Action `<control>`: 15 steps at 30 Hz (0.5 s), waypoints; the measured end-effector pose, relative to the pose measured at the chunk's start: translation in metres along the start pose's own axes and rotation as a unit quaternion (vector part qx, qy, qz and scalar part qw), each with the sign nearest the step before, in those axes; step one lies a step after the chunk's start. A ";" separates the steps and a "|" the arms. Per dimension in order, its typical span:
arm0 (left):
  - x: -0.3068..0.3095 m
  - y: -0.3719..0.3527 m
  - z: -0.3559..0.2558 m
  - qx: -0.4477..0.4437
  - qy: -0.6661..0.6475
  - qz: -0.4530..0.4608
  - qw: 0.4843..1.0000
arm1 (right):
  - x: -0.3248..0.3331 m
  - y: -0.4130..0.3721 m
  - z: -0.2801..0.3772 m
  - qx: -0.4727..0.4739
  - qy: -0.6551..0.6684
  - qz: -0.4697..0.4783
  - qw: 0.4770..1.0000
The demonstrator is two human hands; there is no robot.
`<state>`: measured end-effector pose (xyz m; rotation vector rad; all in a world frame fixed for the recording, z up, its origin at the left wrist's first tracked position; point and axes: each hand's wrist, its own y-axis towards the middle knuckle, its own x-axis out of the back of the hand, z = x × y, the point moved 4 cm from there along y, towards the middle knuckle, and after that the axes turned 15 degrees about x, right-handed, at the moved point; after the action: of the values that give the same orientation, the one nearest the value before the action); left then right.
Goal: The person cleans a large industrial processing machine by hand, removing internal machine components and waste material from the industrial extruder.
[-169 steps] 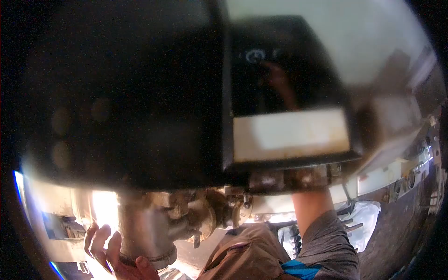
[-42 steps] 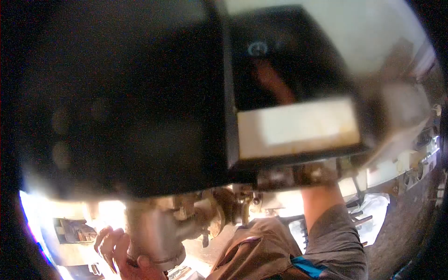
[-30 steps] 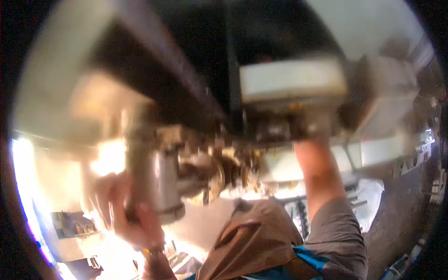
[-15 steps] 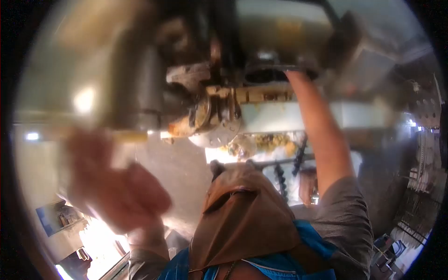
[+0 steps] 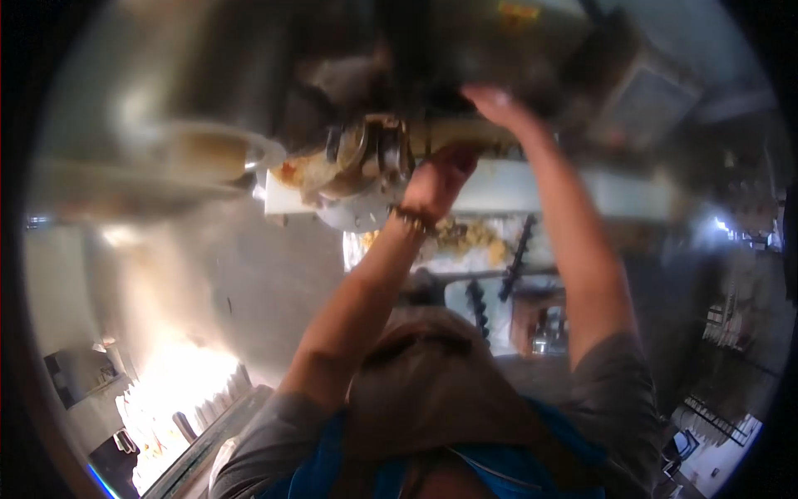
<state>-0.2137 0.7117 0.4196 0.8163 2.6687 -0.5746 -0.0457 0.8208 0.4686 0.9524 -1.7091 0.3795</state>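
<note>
Near the middle, my left hand [image 5: 440,183], with a beaded bracelet at the wrist, reaches up beside a metal machine part [image 5: 381,154]. Its fingers are blurred, and what they hold, if anything, does not show clearly. Farther up and to the right, my right hand [image 5: 497,106] stretches towards a dark opening in the machine. Motion blurs its fingers too. A pale round plate [image 5: 353,213] sits under the metal part, left of my left wrist.
Yellowish pieces [image 5: 474,239] lie on a white surface below the pale ledge [image 5: 515,187]. Dark ridged rods [image 5: 517,259] stand close to my right forearm. At the lower left is a bright, glaring rack [image 5: 183,407].
My left hand has moved from the far left to the middle, beside the metal part. My right hand, formerly hidden inside the dark opening, now shows. The view has shifted slightly.
</note>
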 end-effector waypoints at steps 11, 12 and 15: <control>-0.010 0.035 -0.031 0.022 -0.520 0.064 0.851 | 0.050 0.003 0.011 -0.020 0.322 -0.123 0.938; -0.010 0.034 -0.030 0.022 -0.514 0.082 0.854 | 0.052 0.005 0.011 -0.017 0.347 -0.134 0.928; -0.011 0.043 -0.018 0.077 -0.557 0.114 0.819 | 0.031 -0.002 0.006 0.006 0.304 -0.150 0.941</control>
<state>-0.1832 0.7476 0.4273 0.5423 1.4393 -0.8597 -0.0510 0.8033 0.4938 0.9611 -0.9863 0.4265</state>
